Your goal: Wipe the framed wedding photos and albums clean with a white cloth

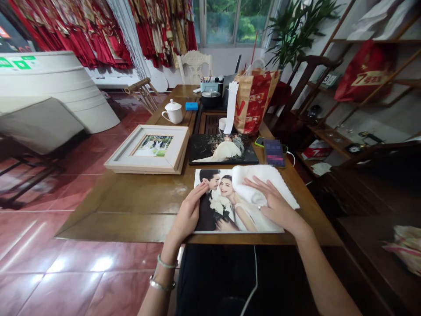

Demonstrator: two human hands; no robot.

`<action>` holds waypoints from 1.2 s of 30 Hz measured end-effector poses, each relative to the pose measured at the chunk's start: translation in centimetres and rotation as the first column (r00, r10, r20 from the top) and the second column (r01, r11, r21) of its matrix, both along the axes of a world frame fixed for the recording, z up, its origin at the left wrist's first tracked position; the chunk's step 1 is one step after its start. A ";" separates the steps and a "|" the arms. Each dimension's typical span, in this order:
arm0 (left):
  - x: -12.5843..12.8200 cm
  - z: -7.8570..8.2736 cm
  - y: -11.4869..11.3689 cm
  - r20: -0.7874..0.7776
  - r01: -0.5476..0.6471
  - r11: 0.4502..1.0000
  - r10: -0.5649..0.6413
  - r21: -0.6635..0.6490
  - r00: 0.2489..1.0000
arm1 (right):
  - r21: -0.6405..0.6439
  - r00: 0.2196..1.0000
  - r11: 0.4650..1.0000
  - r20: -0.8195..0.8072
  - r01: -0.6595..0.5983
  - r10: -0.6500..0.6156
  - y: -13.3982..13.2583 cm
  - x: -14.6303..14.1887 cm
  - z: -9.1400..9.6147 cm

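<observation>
A photo panel [223,215] with a wedding couple on it lies flat near the table's front edge. My left hand [190,210] rests along its left edge, fingers stretched out and touching the panel. On its right part lies a folded white cloth [243,177], which covers the upper right corner. My right hand [271,204] is laid over the cloth with its fingers spread, pressing it on the panel. Just behind is a darker wedding photo panel [200,149]. To the left, a framed photo [121,159] lies with its pale wooden frame, apparently stacked on another frame.
The wooden table [131,197] also bears a lidded white mug [174,113], a small blue box [191,106], a black pot [210,100], a red paper bag [251,101] and a phone [274,153] at the right edge. A white cable [255,281] hangs below the front edge.
</observation>
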State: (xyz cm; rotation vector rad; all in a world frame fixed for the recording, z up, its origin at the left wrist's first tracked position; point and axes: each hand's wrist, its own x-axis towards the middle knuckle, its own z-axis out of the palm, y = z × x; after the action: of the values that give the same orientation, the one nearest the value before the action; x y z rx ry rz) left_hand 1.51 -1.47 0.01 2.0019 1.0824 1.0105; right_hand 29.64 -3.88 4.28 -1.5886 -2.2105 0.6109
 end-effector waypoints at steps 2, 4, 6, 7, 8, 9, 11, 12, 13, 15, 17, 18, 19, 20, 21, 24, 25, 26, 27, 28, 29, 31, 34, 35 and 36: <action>0.0 0.0 0.0 0.001 0.002 1.000 -0.002 -0.003 1.000 | -0.002 0.995 0.997 0.060 0.075 -0.075 1.5 -1.3 0.2; 0.0 0.0 0.0 0.001 0.003 1.000 -0.003 0.000 1.000 | -0.014 0.987 0.992 0.101 0.127 -0.125 2.7 -3.5 0.7; 0.1 0.0 0.0 -0.001 0.003 1.000 -0.003 0.015 1.000 | -0.020 0.984 0.990 0.117 0.140 -0.137 3.5 -6.2 1.2; 0.1 0.0 0.0 -0.002 -0.001 1.000 0.002 0.027 1.000 | -0.015 0.986 0.993 0.118 0.119 -0.116 3.8 -7.6 1.4; 0.1 0.1 0.0 -0.006 -0.010 0.999 0.010 0.036 1.000 | -0.009 0.991 0.997 0.113 0.073 -0.072 4.1 -8.9 1.4; 0.1 0.2 0.0 -0.012 -0.020 0.999 0.021 0.039 1.000 | 0.003 0.994 1.000 0.106 0.024 -0.024 4.3 -10.2 1.4; 0.2 0.3 0.0 -0.025 -0.043 0.999 0.043 0.033 0.999 | 0.038 0.995 0.999 0.090 -0.039 0.036 4.5 -11.9 1.3; 0.2 0.4 -0.1 -0.032 -0.049 0.998 0.049 0.026 0.998 | 0.052 0.996 0.997 0.081 -0.050 0.046 4.5 -12.3 1.2; 0.1 0.4 -0.1 -0.037 -0.050 0.999 0.050 0.020 0.998 | 0.061 0.996 0.997 0.070 -0.052 0.048 4.5 -12.4 1.1; 0.0 0.3 -0.1 -0.028 -0.042 0.999 0.043 0.029 0.999 | 0.058 0.998 0.997 0.040 -0.049 0.047 4.4 -11.6 0.9; 0.0 0.0 0.0 -0.015 -0.021 0.999 0.022 0.036 1.000 | 0.041 0.999 0.999 0.010 -0.032 0.032 4.1 -9.7 0.8; -0.1 -0.1 0.0 -0.010 -0.010 0.999 0.010 0.034 1.000 | 0.037 1.000 0.999 -0.001 -0.002 0.002 4.0 -8.5 0.7; -0.1 -0.2 0.0 -0.006 0.000 1.000 0.000 0.028 1.000 | 0.037 0.999 0.999 -0.007 0.040 -0.039 3.8 -7.3 0.6; -0.1 -0.2 0.0 -0.003 0.006 1.000 -0.006 0.020 1.000 | 0.040 0.996 0.995 -0.008 0.089 -0.088 3.6 -6.0 0.5; -0.1 -0.2 0.1 0.002 0.007 1.000 -0.007 0.011 1.000 | 0.046 0.990 0.989 -0.002 0.141 -0.142 3.3 -4.8 0.3; 0.0 -0.2 0.1 0.019 -0.004 1.000 0.004 0.003 1.000 | 0.085 0.958 0.956 0.034 0.282 -0.286 2.5 -2.0 -0.4; 0.0 -0.1 0.1 0.021 -0.006 1.000 0.006 0.003 1.000 | 0.103 0.947 0.945 0.050 0.310 -0.316 2.3 -1.6 -0.6; 0.0 -0.1 0.0 0.021 -0.007 1.000 0.007 0.005 1.000 | 0.121 0.939 0.937 0.070 0.326 -0.336 2.0 -1.4 -0.8; 0.0 -0.1 0.0 0.019 -0.007 1.000 0.007 0.005 1.000 | 0.140 0.933 0.933 0.096 0.331 -0.346 1.7 -1.5 -0.9; 0.0 0.0 0.0 0.017 -0.007 1.000 0.007 0.004 1.000 | 0.154 0.931 0.934 0.125 0.324 -0.343 1.4 -2.0 -1.0; 0.1 0.0 0.0 0.016 -0.009 1.000 0.009 0.002 1.000 | 0.162 0.931 0.938 0.154 0.305 -0.330 1.0 -2.6 -1.0; 0.1 0.1 0.0 0.016 -0.014 1.000 0.014 -0.003 1.000 | 0.166 0.944 0.958 0.198 0.232 -0.263 0.1 -4.4 -0.8; 0.1 0.2 0.0 0.019 -0.024 1.000 0.024 -0.001 1.000 | 0.144 0.978 0.989 0.203 0.021 -0.050 -2.1 -7.0 -0.2; 0.1 0.3 0.0 0.020 -0.031 1.000 0.031 0.004 0.999 | 0.130 0.981 0.990 0.192 -0.059 0.033 -3.0 -7.6 0.0; 0.1 0.3 -0.1 0.019 -0.039 0.999 0.039 0.010 0.999 | 0.112 0.978 0.984 0.174 -0.136 0.115 -3.8 -8.0 0.3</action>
State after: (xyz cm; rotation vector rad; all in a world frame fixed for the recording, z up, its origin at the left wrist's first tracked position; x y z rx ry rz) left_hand 1.63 -1.53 0.31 1.9828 1.1127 1.0551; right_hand 21.62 -7.71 4.57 -1.4953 -2.4351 0.3775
